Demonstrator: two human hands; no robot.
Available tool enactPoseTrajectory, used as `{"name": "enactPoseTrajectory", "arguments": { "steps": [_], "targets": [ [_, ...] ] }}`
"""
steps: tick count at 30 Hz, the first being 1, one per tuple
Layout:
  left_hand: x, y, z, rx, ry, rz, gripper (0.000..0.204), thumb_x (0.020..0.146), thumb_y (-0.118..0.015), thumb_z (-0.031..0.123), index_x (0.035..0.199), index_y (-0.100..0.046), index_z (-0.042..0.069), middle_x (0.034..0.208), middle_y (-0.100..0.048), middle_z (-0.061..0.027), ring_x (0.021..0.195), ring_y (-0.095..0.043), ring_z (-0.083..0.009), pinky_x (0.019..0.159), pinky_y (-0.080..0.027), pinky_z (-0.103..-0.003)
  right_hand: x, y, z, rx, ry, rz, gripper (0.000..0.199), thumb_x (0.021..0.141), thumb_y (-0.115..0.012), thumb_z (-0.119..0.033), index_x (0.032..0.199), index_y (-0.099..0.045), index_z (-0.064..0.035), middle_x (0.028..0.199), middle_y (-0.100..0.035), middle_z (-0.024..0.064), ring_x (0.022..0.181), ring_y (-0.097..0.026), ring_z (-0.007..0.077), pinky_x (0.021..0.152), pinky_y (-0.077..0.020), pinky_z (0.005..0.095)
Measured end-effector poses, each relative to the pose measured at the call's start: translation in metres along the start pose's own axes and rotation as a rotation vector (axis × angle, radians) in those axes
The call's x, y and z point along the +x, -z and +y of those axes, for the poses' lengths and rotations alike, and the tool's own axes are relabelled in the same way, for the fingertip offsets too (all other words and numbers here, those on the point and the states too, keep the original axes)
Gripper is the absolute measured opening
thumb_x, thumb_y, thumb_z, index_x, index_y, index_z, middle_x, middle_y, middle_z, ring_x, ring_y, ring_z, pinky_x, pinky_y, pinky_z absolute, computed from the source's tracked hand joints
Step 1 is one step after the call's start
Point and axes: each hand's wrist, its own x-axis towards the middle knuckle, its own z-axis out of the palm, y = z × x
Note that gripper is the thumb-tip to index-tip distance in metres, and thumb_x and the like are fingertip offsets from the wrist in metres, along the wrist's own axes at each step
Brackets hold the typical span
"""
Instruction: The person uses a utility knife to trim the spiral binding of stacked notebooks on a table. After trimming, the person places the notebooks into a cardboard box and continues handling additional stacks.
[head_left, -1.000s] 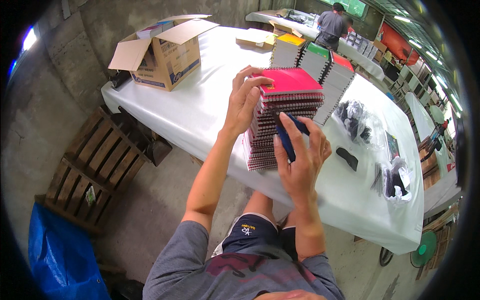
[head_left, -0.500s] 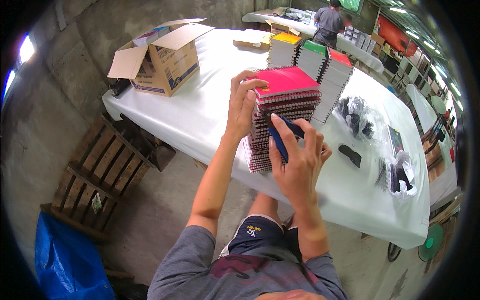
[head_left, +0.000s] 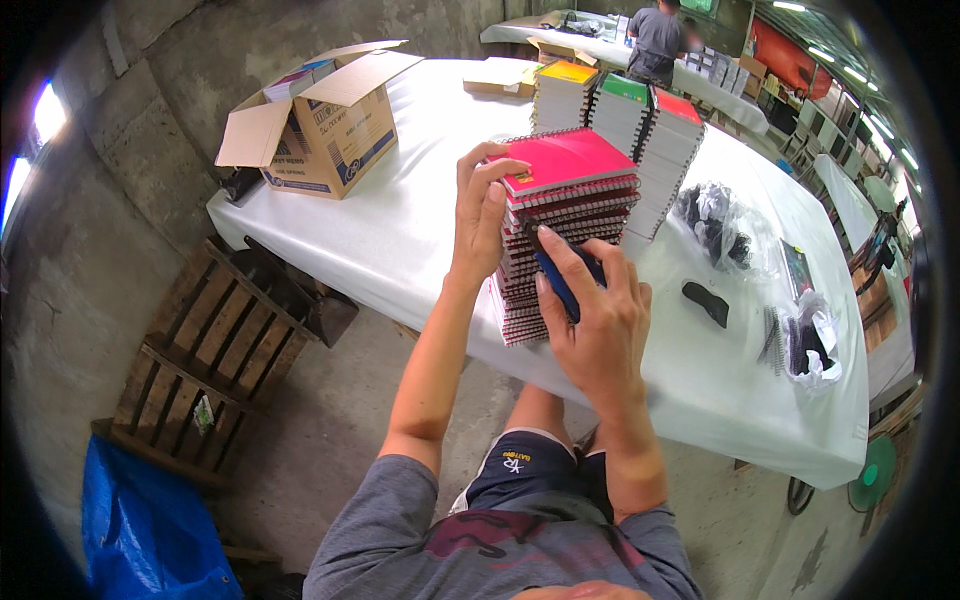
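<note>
A tall stack of spiral notebooks [head_left: 575, 160] with pink-red covers stands near the front edge of the table, wire bindings toward me. My left hand [head_left: 483, 205] grips the stack's left side, fingers bent over the top cover's corner and thumb along the side. In my right hand [head_left: 600, 315] is a pair of pliers [head_left: 555, 280] with blue handles. Its dark jaws sit against the wire bindings in the upper part of the stack. The hand's fingers are closed round the handles, and the jaw tips are too small to make out.
Behind stand taller notebook stacks with yellow [head_left: 568, 75], green [head_left: 624, 90] and red [head_left: 680, 108] covers. An open cardboard box [head_left: 345, 135] is at the left. To the right lie a black object [head_left: 706, 303] and plastic bags [head_left: 725, 230]. A person [head_left: 655, 45] stands at a far table.
The pliers' handles, spread apart before, are now closer together as my right hand's fingers have squeezed in. The jaws are slightly lower on the bindings. My left hand keeps its hold.
</note>
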Motion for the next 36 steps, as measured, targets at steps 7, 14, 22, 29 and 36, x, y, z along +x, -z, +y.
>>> {"name": "enactPoseTrajectory", "arguments": {
  "steps": [7,14,22,29,36],
  "targets": [
    [0.0,-0.001,0.002,0.002,-0.002,0.005,0.039,0.096,-0.032,0.034,0.103,-0.058,0.006,0.118,-0.044,-0.0159,0.114,-0.041,-0.0278,0.097,-0.032,-0.039,0.003,0.0,-0.003,-0.018,0.043,0.043,0.039,0.079,-0.062,-0.024,0.118,-0.059,-0.0256,0.095,-0.053,0.0037,0.075,-0.052,0.0195,0.061,-0.0372,0.0333],
    [-0.002,-0.001,-0.001,0.03,-0.005,0.015,0.041,0.097,-0.03,0.037,0.104,-0.058,0.006,0.118,-0.043,-0.0166,0.114,-0.039,-0.0281,0.098,-0.031,-0.039,0.008,0.011,-0.007,0.725,-0.357,-0.268,0.03,0.088,-0.055,-0.018,0.117,-0.056,-0.0109,0.081,-0.058,0.008,0.06,-0.057,0.0172,0.053,-0.0468,0.029],
    [-0.003,-0.001,-0.002,0.014,0.022,0.004,0.043,0.097,-0.029,0.039,0.105,-0.058,0.007,0.121,-0.041,-0.0158,0.117,-0.038,-0.0276,0.099,-0.03,-0.039,-0.002,0.004,0.005,0.633,-0.287,-0.158,0.035,0.087,-0.055,-0.023,0.121,-0.053,-0.0152,0.098,-0.054,0.0079,0.08,-0.057,0.0213,0.066,-0.0435,0.0351],
    [-0.002,-0.001,-0.002,0.011,0.039,0.003,0.044,0.097,-0.029,0.039,0.105,-0.057,0.006,0.121,-0.04,-0.0153,0.117,-0.038,-0.0263,0.098,-0.031,-0.039,-0.013,-0.003,0.0,-0.018,0.0,0.033,0.041,0.081,-0.061,-0.027,0.122,-0.055,-0.025,0.11,-0.048,0.0078,0.103,-0.045,0.0234,0.089,-0.026,0.0482],
    [-0.001,-0.001,0.0,0.026,0.033,0.009,0.044,0.097,-0.028,0.039,0.106,-0.056,0.006,0.121,-0.039,-0.0157,0.113,-0.041,-0.026,0.097,-0.033,-0.038,-0.013,-0.01,0.0,-0.012,-0.003,0.013,0.04,0.081,-0.06,-0.026,0.121,-0.056,-0.0254,0.109,-0.048,0.0064,0.102,-0.046,0.0218,0.089,-0.0285,0.0452]
  ]
}}
